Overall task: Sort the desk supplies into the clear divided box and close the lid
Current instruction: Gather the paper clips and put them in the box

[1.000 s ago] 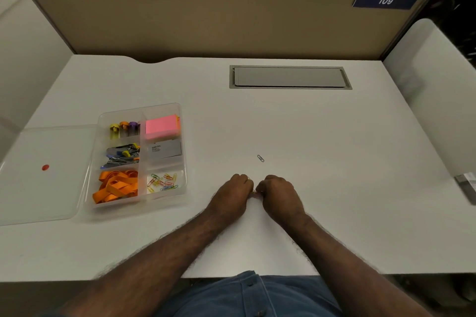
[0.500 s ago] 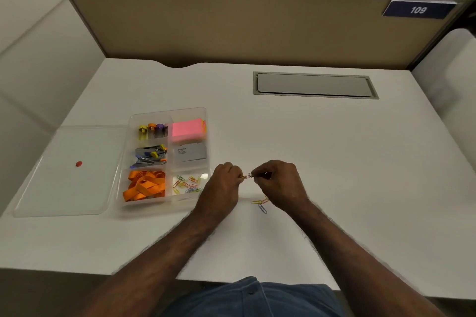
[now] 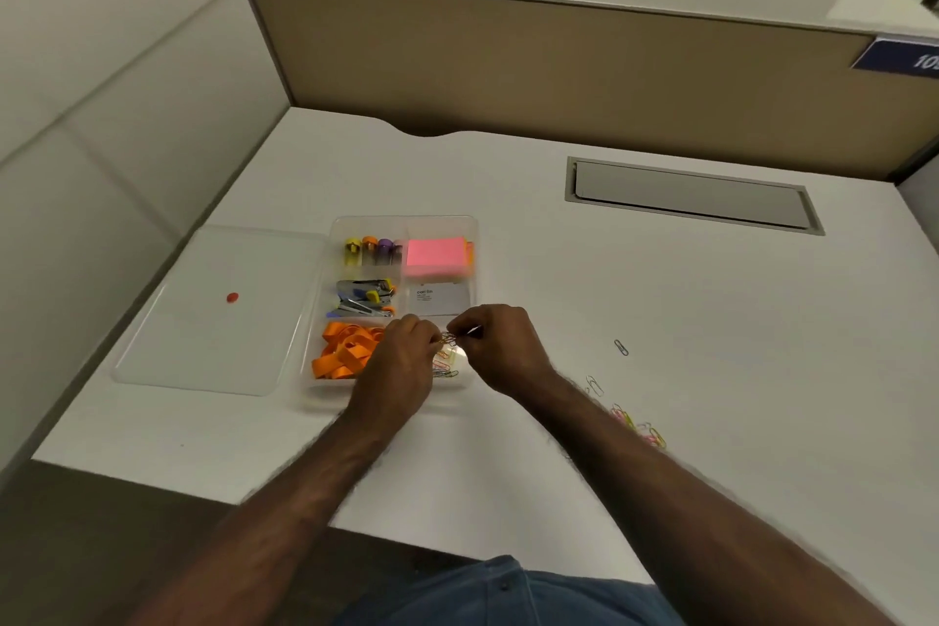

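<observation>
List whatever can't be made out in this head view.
- Clear divided box: its near right compartment is mostly hidden by both hands.
- Small bunch of coloured paper clips, pinched between left hand and right hand: too small to count.
- Blue number sign: cut by the right edge.
- White card: print too small to read.

i see a clear, glossy plastic box [image 3: 477, 239] with its smooth lid [image 3: 213, 336] on a matt white desk [image 3: 660, 300]; the partition [image 3: 559, 81] looks like tan cloth. the loose paper clips [image 3: 637, 424] are thin coloured wire.
</observation>
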